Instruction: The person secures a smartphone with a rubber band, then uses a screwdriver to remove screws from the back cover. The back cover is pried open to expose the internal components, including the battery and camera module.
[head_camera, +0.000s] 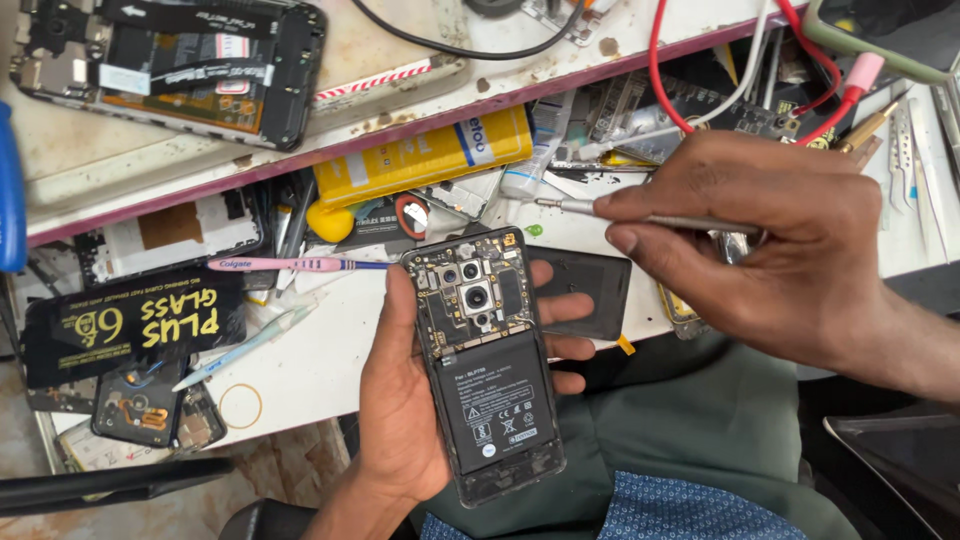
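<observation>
The cluttered white desk (300, 370) carries a second opened phone (170, 65) on its raised shelf, a yellow battery (420, 158) and a pink toothbrush (290, 264). Over the person's lap, the opened phone (485, 360) already has its back cover off: black battery, camera modules and circuit board lie bare, and the board shows no sign of removal. The left hand (400, 400) cradles it upright from beneath, fingers curled round its edges. The right hand (770, 240) pinches a thin metal tool (570, 205), tip just above the phone.
</observation>
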